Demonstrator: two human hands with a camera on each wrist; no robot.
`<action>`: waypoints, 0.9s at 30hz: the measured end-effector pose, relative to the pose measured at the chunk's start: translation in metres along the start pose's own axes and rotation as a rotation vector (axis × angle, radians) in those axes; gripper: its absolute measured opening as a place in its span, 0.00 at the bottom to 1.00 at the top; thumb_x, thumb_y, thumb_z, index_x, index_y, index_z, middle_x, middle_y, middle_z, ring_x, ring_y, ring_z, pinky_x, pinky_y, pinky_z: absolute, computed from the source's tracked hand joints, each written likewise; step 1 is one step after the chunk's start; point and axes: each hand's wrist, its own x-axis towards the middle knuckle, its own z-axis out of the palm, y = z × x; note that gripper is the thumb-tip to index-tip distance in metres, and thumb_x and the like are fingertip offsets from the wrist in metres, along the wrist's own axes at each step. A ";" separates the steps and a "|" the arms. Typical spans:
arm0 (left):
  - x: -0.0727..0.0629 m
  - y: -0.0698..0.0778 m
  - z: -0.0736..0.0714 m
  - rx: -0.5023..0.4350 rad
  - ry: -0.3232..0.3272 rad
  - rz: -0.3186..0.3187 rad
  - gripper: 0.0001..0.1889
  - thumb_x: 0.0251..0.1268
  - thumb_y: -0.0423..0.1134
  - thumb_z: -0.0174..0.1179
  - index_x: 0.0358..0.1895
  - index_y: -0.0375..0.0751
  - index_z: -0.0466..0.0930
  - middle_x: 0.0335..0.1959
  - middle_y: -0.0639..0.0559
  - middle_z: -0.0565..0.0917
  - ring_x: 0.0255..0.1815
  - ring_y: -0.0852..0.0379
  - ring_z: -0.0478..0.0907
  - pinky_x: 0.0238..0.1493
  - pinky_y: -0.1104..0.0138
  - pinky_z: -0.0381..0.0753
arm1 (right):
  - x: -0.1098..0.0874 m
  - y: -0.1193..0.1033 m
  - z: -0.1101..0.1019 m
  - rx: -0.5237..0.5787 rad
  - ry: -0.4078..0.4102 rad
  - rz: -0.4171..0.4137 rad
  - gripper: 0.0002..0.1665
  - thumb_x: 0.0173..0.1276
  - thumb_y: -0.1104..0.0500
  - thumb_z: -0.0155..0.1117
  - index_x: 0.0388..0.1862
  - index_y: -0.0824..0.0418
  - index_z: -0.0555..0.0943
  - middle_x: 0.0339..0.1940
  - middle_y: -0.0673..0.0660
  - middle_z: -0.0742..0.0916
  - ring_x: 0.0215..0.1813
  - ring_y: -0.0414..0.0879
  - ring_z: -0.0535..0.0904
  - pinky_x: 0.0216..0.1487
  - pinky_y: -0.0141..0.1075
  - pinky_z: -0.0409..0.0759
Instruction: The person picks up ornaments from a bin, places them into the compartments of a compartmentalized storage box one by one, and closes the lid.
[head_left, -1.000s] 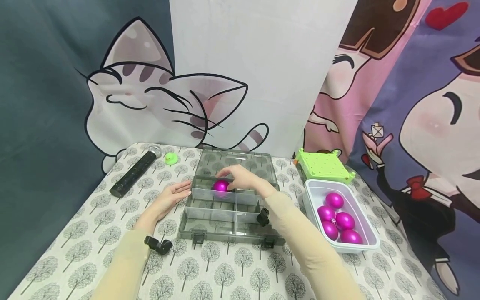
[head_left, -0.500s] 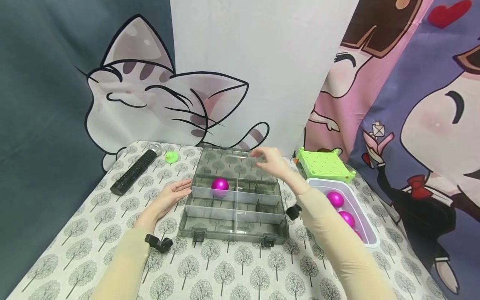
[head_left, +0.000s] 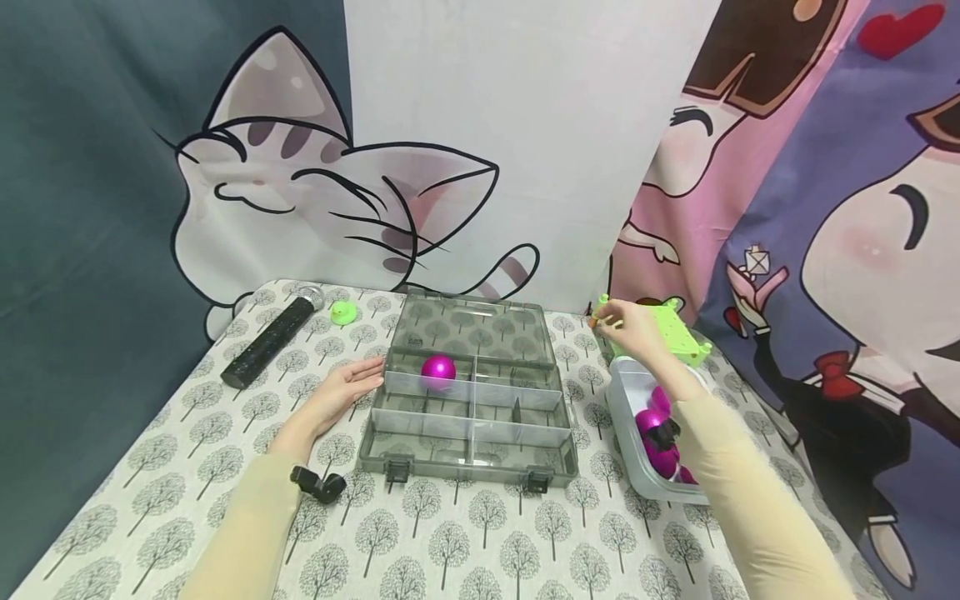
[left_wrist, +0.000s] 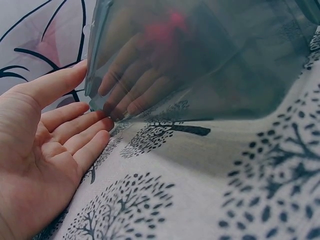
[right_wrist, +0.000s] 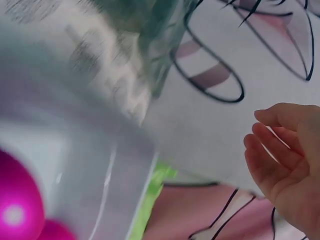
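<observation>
In the head view a smoky clear compartment box [head_left: 468,477] lies with its lid [head_left: 472,329] folded back. One magenta ball [head_left: 438,371] sits in its back left compartment. My left hand [head_left: 341,396] has straight fingers with the tips right at the box's left side, as the left wrist view also shows. At the right, my right hand [head_left: 633,329], holding nothing, hovers above the back edge of a white tub [head_left: 626,433] with several magenta balls [head_left: 651,422] in it. The right wrist view shows its fingers [right_wrist: 262,155] loosely bent.
Behind the tub stands a lime green perforated stand [head_left: 675,333], partly covered by the right hand. A black microphone [head_left: 270,340] and a small green duck [head_left: 343,312] lie at the back left. The tablecloth [head_left: 442,550] has a tree print; patterned curtains hang behind.
My right hand has let go of the magenta ball in the back left compartment and swung right to above the tub. The left hand stays at the box's side.
</observation>
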 end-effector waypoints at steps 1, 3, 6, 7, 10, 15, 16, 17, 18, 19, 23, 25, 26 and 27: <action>0.000 0.000 0.000 0.000 0.000 0.000 0.34 0.71 0.32 0.53 0.73 0.22 0.49 0.76 0.28 0.52 0.78 0.36 0.49 0.78 0.55 0.51 | -0.004 0.006 -0.002 -0.006 -0.011 0.013 0.12 0.60 0.70 0.61 0.44 0.73 0.80 0.43 0.72 0.86 0.43 0.64 0.85 0.47 0.53 0.87; 0.000 0.000 0.000 0.004 -0.002 0.002 0.34 0.71 0.32 0.53 0.73 0.22 0.48 0.76 0.28 0.52 0.78 0.37 0.49 0.78 0.54 0.50 | -0.012 0.016 -0.007 -0.013 -0.028 0.033 0.13 0.60 0.71 0.62 0.45 0.75 0.79 0.44 0.73 0.85 0.44 0.66 0.84 0.48 0.55 0.86; 0.000 -0.001 0.000 0.010 -0.004 0.004 0.34 0.71 0.32 0.53 0.73 0.22 0.48 0.76 0.28 0.52 0.78 0.36 0.49 0.79 0.54 0.50 | -0.023 0.030 -0.013 -0.039 -0.040 0.060 0.14 0.59 0.70 0.65 0.44 0.76 0.79 0.43 0.74 0.85 0.44 0.66 0.84 0.49 0.56 0.85; 0.000 -0.001 -0.001 0.011 -0.005 0.005 0.34 0.71 0.32 0.53 0.73 0.22 0.48 0.76 0.28 0.52 0.78 0.36 0.49 0.79 0.54 0.50 | -0.027 0.034 -0.015 -0.050 -0.039 0.074 0.14 0.59 0.69 0.66 0.43 0.76 0.79 0.42 0.74 0.85 0.43 0.66 0.84 0.49 0.56 0.85; 0.001 -0.002 -0.001 0.008 -0.001 0.001 0.34 0.71 0.32 0.53 0.73 0.23 0.49 0.76 0.28 0.52 0.78 0.37 0.49 0.79 0.53 0.49 | -0.036 0.043 -0.022 -0.086 -0.043 0.121 0.14 0.57 0.66 0.66 0.41 0.75 0.81 0.40 0.72 0.87 0.42 0.66 0.85 0.48 0.57 0.84; 0.000 -0.002 -0.001 0.011 -0.004 -0.005 0.34 0.71 0.33 0.53 0.73 0.23 0.49 0.76 0.28 0.52 0.78 0.37 0.49 0.79 0.53 0.49 | -0.047 0.058 -0.028 -0.150 -0.090 0.227 0.16 0.57 0.62 0.66 0.40 0.74 0.82 0.38 0.71 0.87 0.43 0.66 0.83 0.47 0.58 0.82; 0.000 -0.002 -0.001 0.011 -0.004 -0.005 0.34 0.71 0.33 0.53 0.73 0.23 0.49 0.76 0.28 0.52 0.78 0.37 0.49 0.79 0.53 0.49 | -0.049 0.061 -0.029 -0.162 -0.107 0.246 0.16 0.57 0.62 0.66 0.40 0.74 0.82 0.37 0.71 0.87 0.43 0.66 0.83 0.46 0.58 0.82; 0.000 -0.001 -0.001 0.011 -0.005 -0.005 0.34 0.71 0.33 0.53 0.73 0.23 0.48 0.76 0.28 0.52 0.78 0.37 0.49 0.79 0.54 0.49 | -0.050 0.064 -0.029 -0.179 -0.122 0.260 0.16 0.56 0.61 0.66 0.39 0.74 0.82 0.37 0.71 0.87 0.42 0.66 0.82 0.46 0.57 0.82; 0.000 -0.001 -0.001 0.012 -0.005 -0.005 0.34 0.71 0.33 0.53 0.73 0.22 0.48 0.76 0.28 0.52 0.78 0.37 0.49 0.79 0.54 0.49 | -0.051 0.067 -0.029 -0.197 -0.134 0.271 0.17 0.55 0.61 0.67 0.38 0.74 0.82 0.36 0.70 0.87 0.41 0.65 0.82 0.45 0.58 0.81; 0.000 -0.001 -0.001 0.013 -0.005 -0.004 0.34 0.71 0.32 0.53 0.73 0.22 0.48 0.76 0.28 0.52 0.78 0.36 0.49 0.79 0.54 0.50 | -0.052 0.070 -0.029 -0.215 -0.144 0.277 0.17 0.54 0.60 0.68 0.37 0.74 0.82 0.35 0.70 0.87 0.41 0.65 0.82 0.45 0.58 0.81; 0.000 0.000 0.000 0.015 -0.001 -0.002 0.34 0.71 0.32 0.53 0.73 0.22 0.49 0.75 0.27 0.52 0.78 0.36 0.49 0.79 0.54 0.50 | -0.056 0.077 -0.030 -0.269 -0.175 0.289 0.20 0.50 0.58 0.71 0.35 0.75 0.83 0.35 0.71 0.87 0.40 0.67 0.81 0.44 0.59 0.80; 0.000 0.000 0.000 0.015 0.000 -0.001 0.34 0.71 0.32 0.53 0.73 0.22 0.49 0.76 0.28 0.52 0.78 0.36 0.49 0.78 0.54 0.50 | -0.058 0.078 -0.031 -0.290 -0.189 0.308 0.21 0.50 0.57 0.72 0.35 0.75 0.83 0.35 0.71 0.87 0.40 0.68 0.81 0.44 0.60 0.80; 0.000 0.000 -0.001 0.018 -0.003 0.000 0.34 0.71 0.32 0.53 0.73 0.22 0.49 0.76 0.28 0.52 0.78 0.36 0.49 0.79 0.54 0.50 | -0.059 0.079 -0.031 -0.298 -0.199 0.319 0.21 0.49 0.57 0.72 0.34 0.74 0.83 0.34 0.71 0.87 0.40 0.67 0.81 0.43 0.59 0.80; 0.000 -0.001 -0.001 0.018 -0.002 -0.001 0.34 0.71 0.32 0.53 0.73 0.22 0.49 0.76 0.28 0.52 0.78 0.37 0.49 0.79 0.54 0.50 | -0.059 0.080 -0.032 -0.299 -0.212 0.335 0.20 0.50 0.57 0.72 0.34 0.74 0.84 0.34 0.71 0.87 0.39 0.67 0.81 0.43 0.59 0.79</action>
